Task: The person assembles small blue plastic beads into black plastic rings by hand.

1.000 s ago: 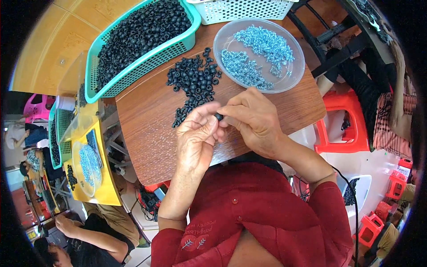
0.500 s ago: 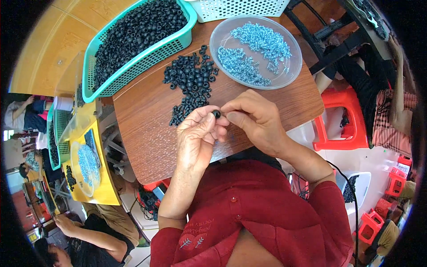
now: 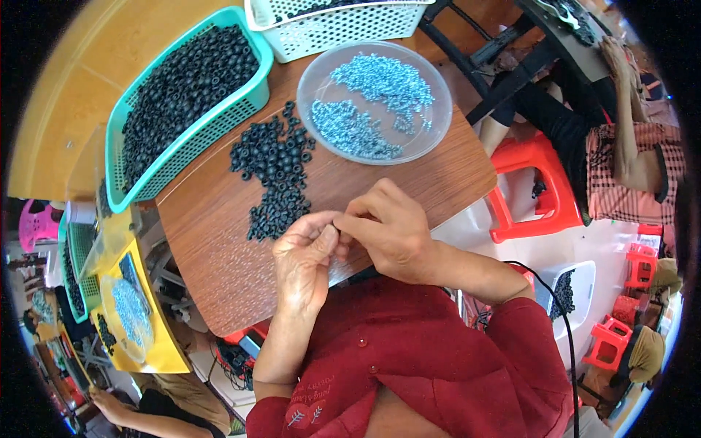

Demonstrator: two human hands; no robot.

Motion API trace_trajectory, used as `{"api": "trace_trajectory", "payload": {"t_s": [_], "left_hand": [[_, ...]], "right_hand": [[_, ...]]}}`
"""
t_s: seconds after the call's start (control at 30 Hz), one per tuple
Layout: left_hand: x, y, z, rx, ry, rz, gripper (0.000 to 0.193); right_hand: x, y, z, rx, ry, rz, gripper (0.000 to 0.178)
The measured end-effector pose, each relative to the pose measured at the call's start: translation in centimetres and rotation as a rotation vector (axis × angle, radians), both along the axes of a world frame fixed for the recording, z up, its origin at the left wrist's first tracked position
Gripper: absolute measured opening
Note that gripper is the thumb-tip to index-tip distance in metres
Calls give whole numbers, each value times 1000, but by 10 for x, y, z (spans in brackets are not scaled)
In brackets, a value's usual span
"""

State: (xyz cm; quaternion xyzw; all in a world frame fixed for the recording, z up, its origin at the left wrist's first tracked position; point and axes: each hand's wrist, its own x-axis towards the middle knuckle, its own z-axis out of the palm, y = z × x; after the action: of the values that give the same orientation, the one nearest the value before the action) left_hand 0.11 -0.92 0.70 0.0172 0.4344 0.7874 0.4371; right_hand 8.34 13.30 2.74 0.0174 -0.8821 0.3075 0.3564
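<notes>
Over the near part of the brown wooden table (image 3: pixel 212 270), my two hands meet at the fingertips. My left hand (image 3: pixel 303 259) pinches a small round black piece (image 3: pixel 336 228), now almost covered by fingers. My right hand (image 3: pixel 392 232) is closed against it from the right, its thumb and forefinger pressed together; whatever lies between them is hidden. Just beyond my left hand spreads a loose pile of black round hollow pieces (image 3: pixel 274 157). Farther right stands a clear round plastic dish (image 3: pixel 315 135) with two heaps of small shiny light-blue metallic parts (image 3: pixel 383 80).
A teal basket (image 3: pixel 197 139) full of black pieces stands at the back left, beside a white perforated basket (image 3: pixel 343 33). Red stools (image 3: pixel 537 190) stand right of the table. Another person's arm (image 3: pixel 621 109) shows at the right, and a yellow-topped table (image 3: pixel 157 336) at the left.
My right fingers have closed in over the black piece, which showed plainly in my left fingertips before. The whole view has shifted, so table and baskets sit farther left.
</notes>
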Motion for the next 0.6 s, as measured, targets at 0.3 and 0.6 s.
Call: {"api": "trace_trajectory", "payload": {"t_s": [0.3,0.6], "left_hand": [[8,11,-11,-20,-69,-138,17],[11,16,-20,-53,-69,-191,15]], "right_hand": [[-8,117,-12,195,-191,-274,15],[-59,138,-40,422,-436,-212,12]]}}
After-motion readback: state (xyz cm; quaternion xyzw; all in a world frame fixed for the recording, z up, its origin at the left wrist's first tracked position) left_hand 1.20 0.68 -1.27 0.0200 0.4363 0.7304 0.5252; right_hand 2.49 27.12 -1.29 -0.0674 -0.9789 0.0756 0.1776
